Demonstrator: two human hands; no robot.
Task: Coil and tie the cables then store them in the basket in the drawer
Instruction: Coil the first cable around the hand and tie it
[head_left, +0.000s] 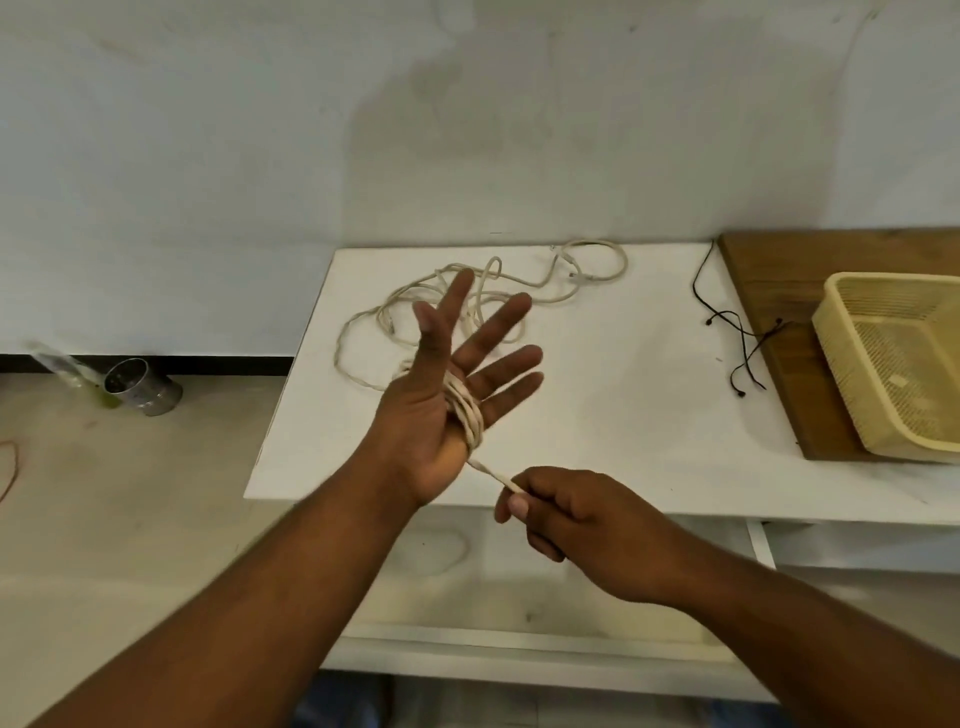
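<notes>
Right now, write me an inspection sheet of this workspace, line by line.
Surface: white table top, with a wooden board at its right end.
Job's things: white cable, partly wound round the palm, the rest loose on the table; basket on the board, not in the drawer, which stands open below.
Clutter: metal can on the floor.
Grips: left hand has its fingers spread and carries the coil; right hand pinches the cable's free end.
Cables: black cords lie untied across the table and the board's edge.
Surroundings: pale wall behind; red wire on the floor at far left.
</notes>
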